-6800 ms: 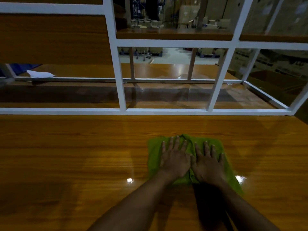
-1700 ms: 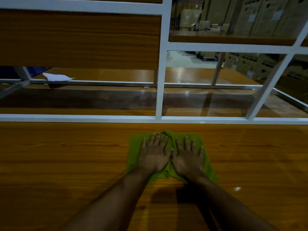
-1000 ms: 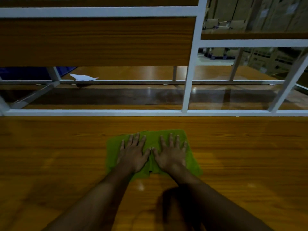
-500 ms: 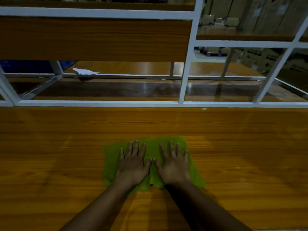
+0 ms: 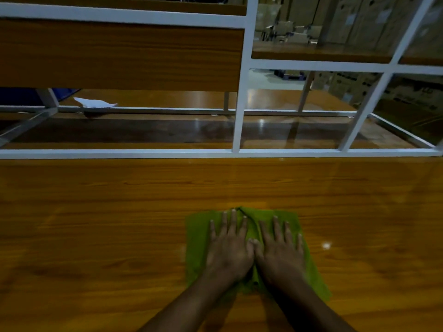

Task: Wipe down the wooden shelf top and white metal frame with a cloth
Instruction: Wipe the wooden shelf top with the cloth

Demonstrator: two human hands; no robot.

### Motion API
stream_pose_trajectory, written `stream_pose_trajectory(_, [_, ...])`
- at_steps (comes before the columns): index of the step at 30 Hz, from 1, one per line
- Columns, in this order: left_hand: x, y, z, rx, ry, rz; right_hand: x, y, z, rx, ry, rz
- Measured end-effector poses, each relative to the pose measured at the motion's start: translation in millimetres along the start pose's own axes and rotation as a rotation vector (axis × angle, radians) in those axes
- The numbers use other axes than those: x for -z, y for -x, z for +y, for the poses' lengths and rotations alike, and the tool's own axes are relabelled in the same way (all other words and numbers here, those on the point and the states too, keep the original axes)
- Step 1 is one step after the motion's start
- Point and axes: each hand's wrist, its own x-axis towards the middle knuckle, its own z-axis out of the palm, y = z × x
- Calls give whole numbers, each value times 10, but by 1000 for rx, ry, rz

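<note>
Two bare forearms enter from the lower edge. The left hand point(image 5: 227, 250) and right hand point(image 5: 280, 252) lie side by side, palms down, thumbs touching. Both are flat, with fingers straight and slightly spread; they press on the cloth and grip nothing. The green cloth point(image 5: 196, 248) lies spread beneath them on the near, right-of-centre part of the wooden shelf top point(image 5: 96, 224), well short of its far edge. Along that far edge runs the white metal frame point(image 5: 119, 154), its uprights rising from the rail. Behind the rail, a lower board point(image 5: 143, 133) reflects light. A white scrap point(image 5: 94, 103) rests on the frame's rear bar at left. Above it hangs a wood panel point(image 5: 119, 58). Cardboard boxes point(image 5: 347, 20) stand in the dim background.
</note>
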Motion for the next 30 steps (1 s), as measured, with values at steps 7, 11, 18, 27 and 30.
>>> stream_pose_trajectory(7, [-44,-631,324,-63,-16,27,84,-610,358,-68,-28,-54])
stream_pose_trajectory(11, [32,-982,310,-17,-15,-25,80,-947,335,-64,1,-53])
stream_pose_trajectory(18, [117,-1213,-91,25,-52,-31,62,-1283,-31,-26,-17,-66])
stream_pose_trajectory(27, [286,-738,-1025,95,-86,7,-12,-1020,-1010,68,-8,-64])
stream_pose_trajectory(30, [334,-384,-1350,108,-91,4,-87,-742,-1361,118,-32,-41])
